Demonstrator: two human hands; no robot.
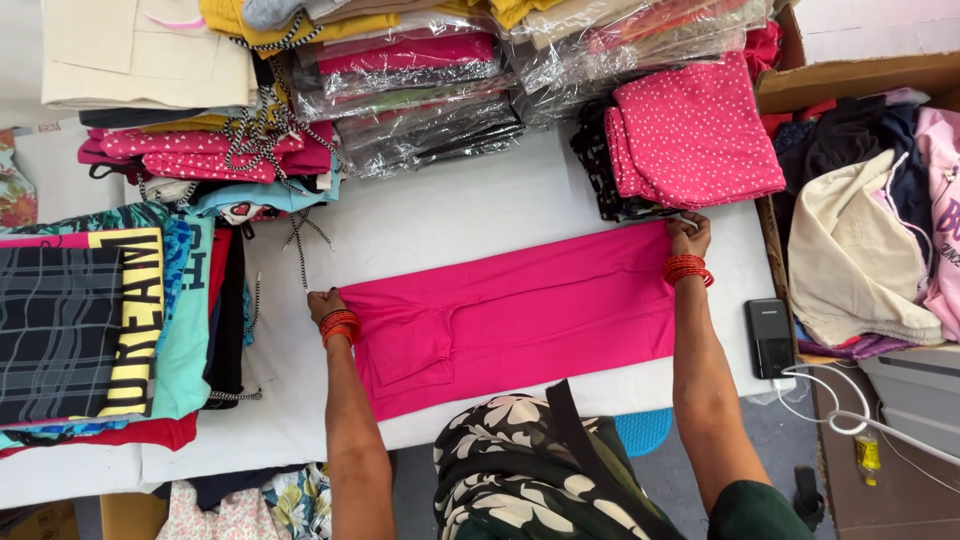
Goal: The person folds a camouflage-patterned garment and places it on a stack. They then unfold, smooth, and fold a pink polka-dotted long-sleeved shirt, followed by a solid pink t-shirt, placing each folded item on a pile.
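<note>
- Left hand (322, 303) and right hand (690, 236) each pinched a far corner of one bright pink garment (520, 315), spread flat along the white bench (440, 215)
- A clean fold likely called for even tension and matched edges
- Counted: one dotted pink stack (695, 135), one black power bank (769, 337)

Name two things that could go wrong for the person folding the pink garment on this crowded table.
1. The right hand grips the pink garment right beside the dotted pink stack; lifting that corner might catch and topple the stack.
2. The left hand lies close to loose striped drawstrings, which could get dragged into a fold.
</note>
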